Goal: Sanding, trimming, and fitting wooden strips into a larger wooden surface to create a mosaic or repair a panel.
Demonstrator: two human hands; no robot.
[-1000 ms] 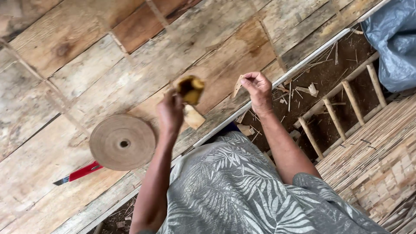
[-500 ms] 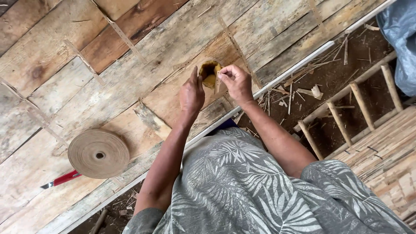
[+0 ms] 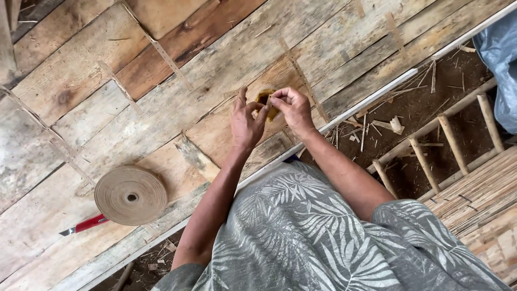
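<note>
Fingertips of both hands meet just above the middle of the frame, where I see my left hand (image 3: 245,121) and right hand (image 3: 291,108) pinching a small yellowish-brown piece (image 3: 266,103) between them over the plank table (image 3: 81,75). Both grips are nearly closed on it, forearms angling up from the lower centre. At lower left lie a flat tan tape roll (image 3: 131,194) and a red-handled tool (image 3: 83,224), untouched.

A tape roll (image 3: 131,194) lies on the planks (image 3: 70,97), perhaps over a cutter (image 3: 83,224).
</note>
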